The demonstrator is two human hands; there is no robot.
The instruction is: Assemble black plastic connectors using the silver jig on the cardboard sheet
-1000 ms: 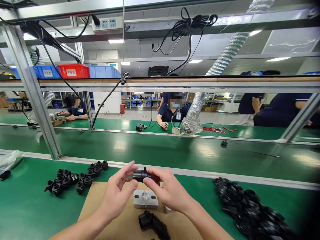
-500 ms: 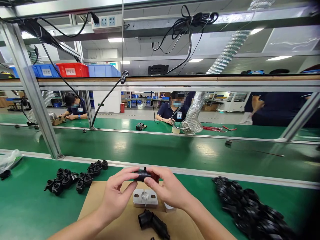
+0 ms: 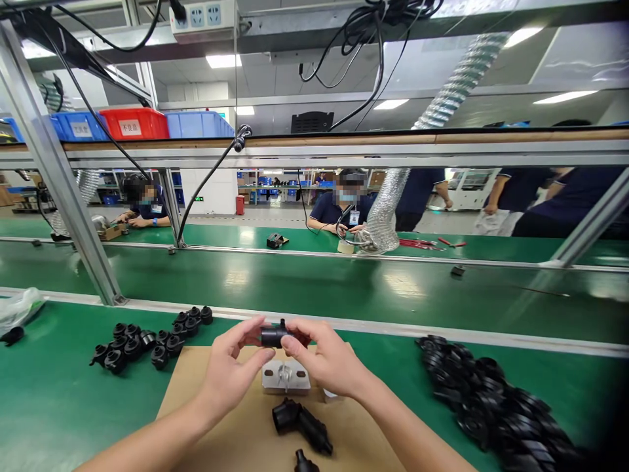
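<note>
A short black plastic pipe fitting with a small nozzle on top is held level in front of me. My right hand grips its right end between thumb and fingers. At its left end, my left hand is curved with thumb and fingers apart; whether a fingertip touches it is hard to see. Below sits a metal fixture block with two slots and a clear piece in its centre. Nearer me lie an angled black fitting and another black part, cut off by the frame edge.
Brown cardboard covers the bench under my hands. Several black fittings stand at left, and a large heap of black parts lies at right. A metal post rises at left. Co-workers sit across the green bench.
My left fingers have drawn back from the fitting, showing more of its left end. The right hand keeps its grip. The view has tilted downward slightly.
</note>
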